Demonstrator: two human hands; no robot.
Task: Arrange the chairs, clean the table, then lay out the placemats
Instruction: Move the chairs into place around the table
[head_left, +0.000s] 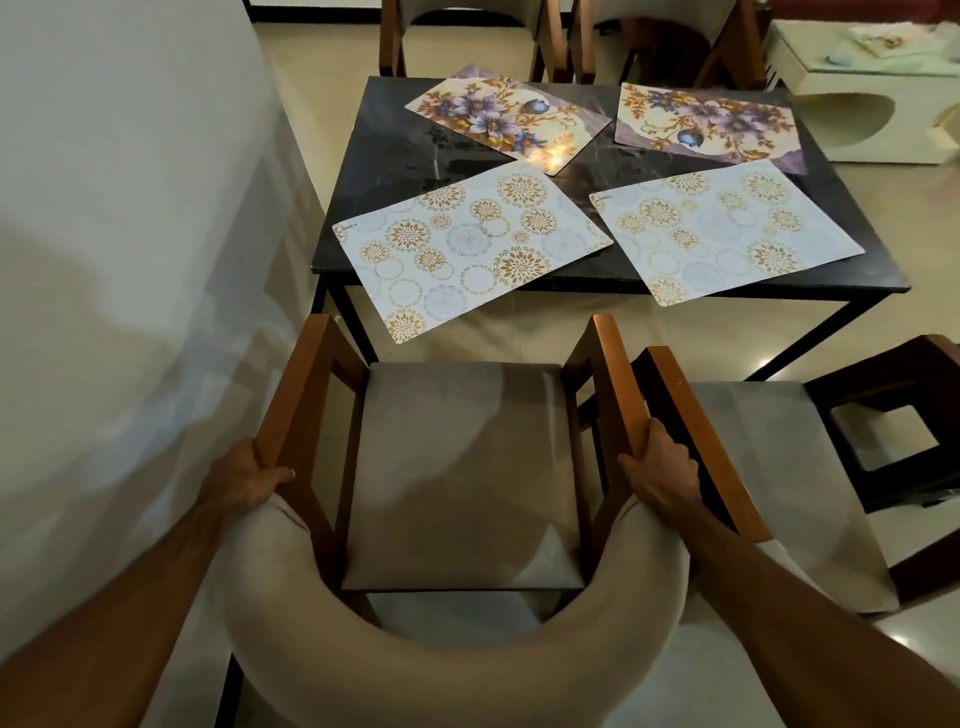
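A wooden chair (462, 467) with a grey seat and a curved padded back stands right in front of me, facing the dark table (395, 161). My left hand (249, 475) grips its left armrest and my right hand (662, 470) grips its right armrest. On the table lie two white placemats with gold circles, one near left (467, 244) overhanging the front edge, one near right (727, 228). Two purple floral placemats lie askew at the far left (506, 122) and far right (709, 122).
A second chair (769, 467) stands close beside the right armrest. A dark stool (904, 421) is at the right. Two more chairs (467, 36) stand past the table's far edge. A white wall (130, 234) runs along the left. A white low table (872, 88) sits far right.
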